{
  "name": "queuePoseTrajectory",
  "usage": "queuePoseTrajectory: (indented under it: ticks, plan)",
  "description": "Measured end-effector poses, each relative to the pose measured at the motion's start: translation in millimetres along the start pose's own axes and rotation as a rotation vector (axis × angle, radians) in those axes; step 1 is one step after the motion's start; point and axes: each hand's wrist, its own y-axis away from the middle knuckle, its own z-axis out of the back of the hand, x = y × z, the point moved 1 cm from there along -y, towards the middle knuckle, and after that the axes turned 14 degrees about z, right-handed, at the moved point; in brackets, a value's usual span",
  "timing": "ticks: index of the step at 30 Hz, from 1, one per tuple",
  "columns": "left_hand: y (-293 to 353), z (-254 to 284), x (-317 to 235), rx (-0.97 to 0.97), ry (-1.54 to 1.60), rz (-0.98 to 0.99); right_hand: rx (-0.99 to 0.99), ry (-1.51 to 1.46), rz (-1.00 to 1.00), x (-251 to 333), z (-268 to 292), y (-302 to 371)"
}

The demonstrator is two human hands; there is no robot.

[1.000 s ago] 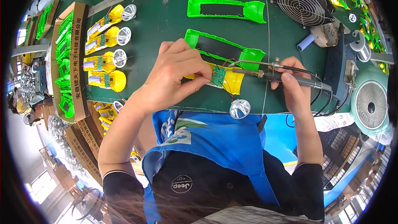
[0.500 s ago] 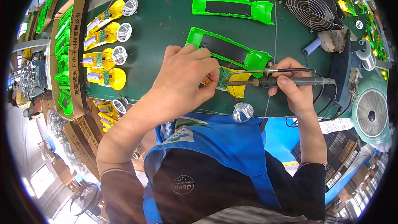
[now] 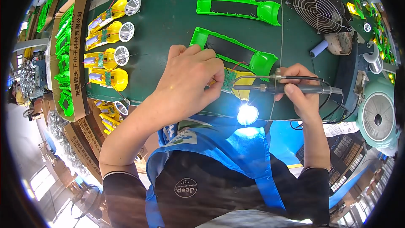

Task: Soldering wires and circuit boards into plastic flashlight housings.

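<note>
My right hand [image 3: 303, 95] grips a soldering iron [image 3: 310, 88] with a thin metal guide tube along it. The iron's tip reaches a small green circuit board [image 3: 229, 78] in a yellow lamp housing [image 3: 243, 85] at the table's front. At the board's left, my left hand [image 3: 192, 74] has its fingertips pinched together; what they hold is hidden. A round reflector lamp [image 3: 247, 114] by the table edge is wired to this housing and glows bright white. Just beyond the left hand lies a green plastic casing [image 3: 263, 61] with a black inset.
Another green casing [image 3: 238, 10] lies farther back. Several yellow lamp assemblies [image 3: 105, 33] line the left, beside a cardboard box [image 3: 80, 67] of green parts. At the right are a black fan [image 3: 318, 8], a purple battery cell [image 3: 318, 49], a solder spool [image 3: 373, 57] and a pale green fan [image 3: 378, 116].
The reflector lamp was dark and now shines. My right hand and the iron have shifted very slightly; my left hand keeps its pinch at the board.
</note>
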Motion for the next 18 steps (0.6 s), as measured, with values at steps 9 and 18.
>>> queuePoseTrajectory:
  ticks: [9,18]
  plan:
    - [-1.4,0.0,-2.0,0.022,-0.039,0.028,-0.109,-0.06,0.088,-1.2,5.3,3.9]
    - [-4.1,-0.7,-6.1,-0.013,-0.073,0.002,-0.198,-0.034,0.311,3.8,13.1,1.4]
